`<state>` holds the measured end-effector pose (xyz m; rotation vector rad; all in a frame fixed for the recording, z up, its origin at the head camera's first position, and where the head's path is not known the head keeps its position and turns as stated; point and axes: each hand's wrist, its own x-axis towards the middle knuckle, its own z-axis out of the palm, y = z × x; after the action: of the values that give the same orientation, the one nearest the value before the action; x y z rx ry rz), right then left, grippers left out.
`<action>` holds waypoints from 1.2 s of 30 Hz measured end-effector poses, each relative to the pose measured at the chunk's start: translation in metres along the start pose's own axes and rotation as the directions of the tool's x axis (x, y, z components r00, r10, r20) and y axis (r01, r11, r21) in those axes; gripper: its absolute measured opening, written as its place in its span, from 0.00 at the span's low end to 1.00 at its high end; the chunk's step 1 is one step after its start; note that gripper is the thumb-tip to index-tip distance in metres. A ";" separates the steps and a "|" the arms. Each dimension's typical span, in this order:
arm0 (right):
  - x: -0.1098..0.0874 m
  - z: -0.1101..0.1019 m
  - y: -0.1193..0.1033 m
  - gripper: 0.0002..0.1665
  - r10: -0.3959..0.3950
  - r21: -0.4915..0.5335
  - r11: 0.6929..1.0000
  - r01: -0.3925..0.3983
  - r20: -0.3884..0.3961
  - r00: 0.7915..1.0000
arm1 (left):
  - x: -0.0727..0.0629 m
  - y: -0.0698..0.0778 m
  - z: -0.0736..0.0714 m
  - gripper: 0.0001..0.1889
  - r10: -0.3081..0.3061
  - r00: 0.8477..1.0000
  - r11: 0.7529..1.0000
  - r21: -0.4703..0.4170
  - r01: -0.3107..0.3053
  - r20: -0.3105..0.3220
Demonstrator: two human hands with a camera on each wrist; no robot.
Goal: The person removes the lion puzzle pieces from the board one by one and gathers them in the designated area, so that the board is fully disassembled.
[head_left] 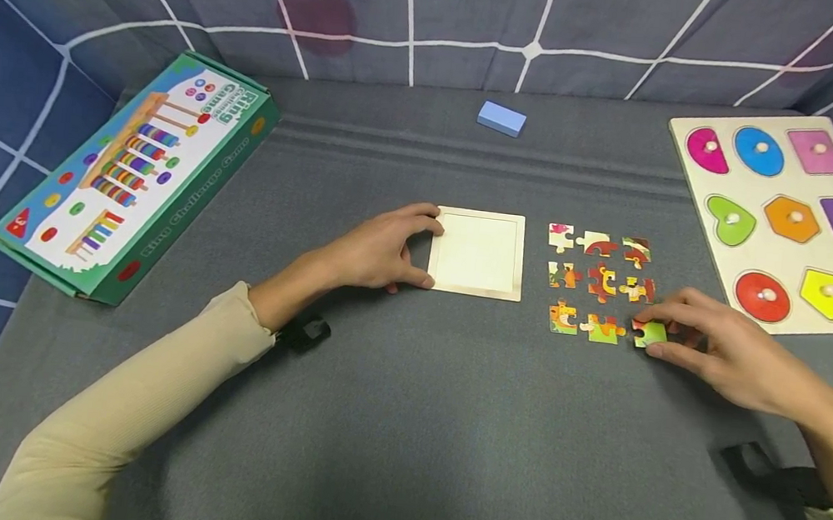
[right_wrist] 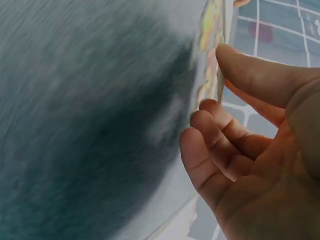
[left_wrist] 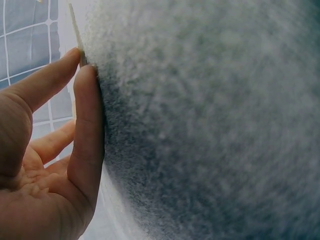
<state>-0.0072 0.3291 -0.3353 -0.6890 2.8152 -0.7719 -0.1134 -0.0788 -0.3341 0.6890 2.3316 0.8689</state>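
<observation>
At the table's middle lies a square, pale wooden puzzle tray (head_left: 477,253) with a raised rim. My left hand (head_left: 380,248) holds its left edge, thumb at the near corner and fingertips at the far one. To the tray's right, several jigsaw pieces (head_left: 601,283) with coloured cartoon print are spread in rows. My right hand (head_left: 724,348) pinches the green puzzle piece (head_left: 652,334) at the near right corner of that layout, between thumb and fingers. In the right wrist view the pieces show only edge-on and blurred past the right hand's fingertips.
A green ring game box (head_left: 131,174) lies at the left. On the right is a wooden shape board (head_left: 751,187) with knobbed coloured shapes. A small blue block (head_left: 501,118) sits at the back, before a blue gridded cloth (head_left: 469,26).
</observation>
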 end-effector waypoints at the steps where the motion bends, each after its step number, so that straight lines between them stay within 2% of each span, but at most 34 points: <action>1: 0.000 0.000 0.002 0.27 -0.002 -0.002 1.000 0.002 0.002 1.000 | 0.000 0.000 0.000 0.35 -0.001 1.000 1.000 -0.001 0.001 0.001; 8: -0.001 0.004 0.010 0.28 -0.051 -0.026 0.998 0.051 0.005 0.999 | -0.002 -0.001 0.000 0.35 -0.009 1.000 1.000 0.000 0.009 0.001; 17: 0.003 0.004 0.008 0.28 -0.057 -0.046 0.997 0.057 0.008 0.998 | -0.002 -0.003 0.001 0.35 -0.011 1.000 1.000 -0.007 0.011 -0.001; 23: 0.002 0.004 0.007 0.29 -0.025 -0.059 0.998 0.026 0.011 1.000 | -0.003 -0.002 0.001 0.35 -0.011 1.000 1.000 -0.010 0.011 0.003; 30: 0.002 0.005 0.005 0.28 -0.028 -0.072 0.997 0.028 0.004 1.000 | -0.004 -0.001 0.001 0.35 -0.005 1.000 1.000 -0.011 0.005 0.000; 33: 0.002 0.001 0.000 0.28 0.014 -0.080 0.997 -0.012 0.020 1.000 | -0.003 -0.002 0.001 0.35 0.003 1.000 1.000 -0.008 -0.003 -0.003; 36: 0.003 -0.008 -0.006 0.27 0.068 -0.089 0.994 -0.068 0.002 0.998 | -0.004 -0.003 0.001 0.35 0.019 1.000 1.000 -0.008 -0.019 -0.001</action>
<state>-0.0090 0.3265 -0.3253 -0.6035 2.8660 -0.6366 -0.1109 -0.0827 -0.3362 0.7081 2.3249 0.8865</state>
